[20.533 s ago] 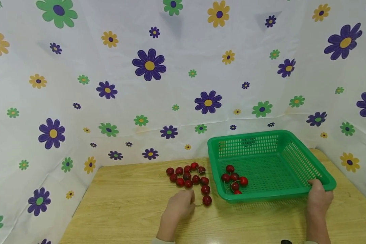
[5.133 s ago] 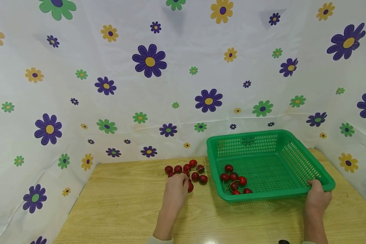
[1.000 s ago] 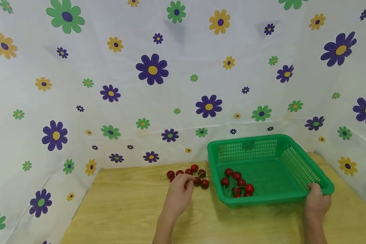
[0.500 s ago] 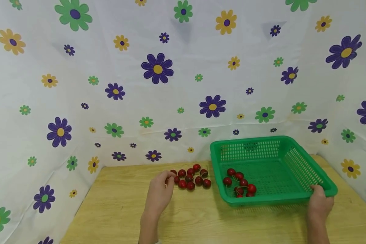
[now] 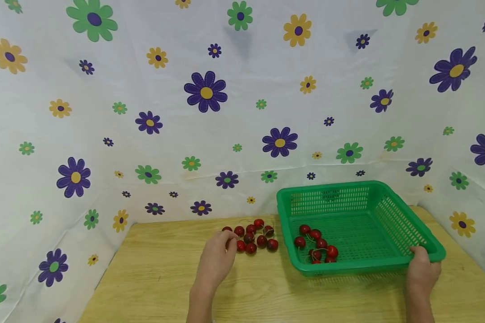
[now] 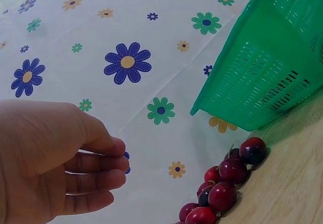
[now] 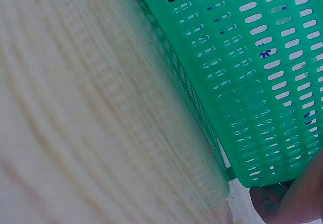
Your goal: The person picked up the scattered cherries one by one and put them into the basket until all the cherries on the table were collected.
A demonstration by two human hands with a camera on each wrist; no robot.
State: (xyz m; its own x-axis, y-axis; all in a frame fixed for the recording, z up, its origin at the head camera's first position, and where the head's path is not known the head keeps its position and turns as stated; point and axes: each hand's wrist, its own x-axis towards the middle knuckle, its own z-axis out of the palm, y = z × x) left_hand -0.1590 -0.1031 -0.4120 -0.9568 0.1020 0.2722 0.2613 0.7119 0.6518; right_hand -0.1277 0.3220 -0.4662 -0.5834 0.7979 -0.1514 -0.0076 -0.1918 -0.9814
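Dark red cherries (image 5: 262, 241) with thin stems lie grouped on the table at the basket's left. My left hand (image 5: 216, 255) is at the near left side of this group, overlapping some of it in the head view. In the left wrist view its loosely bent fingers (image 6: 96, 181) hold nothing, and cherries (image 6: 222, 196) lie off to the right. A green perforated plastic basket (image 5: 368, 264) stands on the right, with several cherries (image 5: 321, 243) in its near left part. My right hand (image 5: 422, 271) grips the basket's near right corner, thumb over the rim and fingers beneath.
The wooden table (image 5: 157, 269) meets a white flower-printed sheet (image 5: 234, 125) along its back and sides. The basket's back rim (image 5: 331, 186) stands close to that sheet. In the right wrist view the tabletop (image 7: 75, 108) is blurred.
Over twenty seconds, several cherries have left the table group and more lie in the basket. In the last second my left hand moved left, then slightly back right. The right hand keeps its grip.
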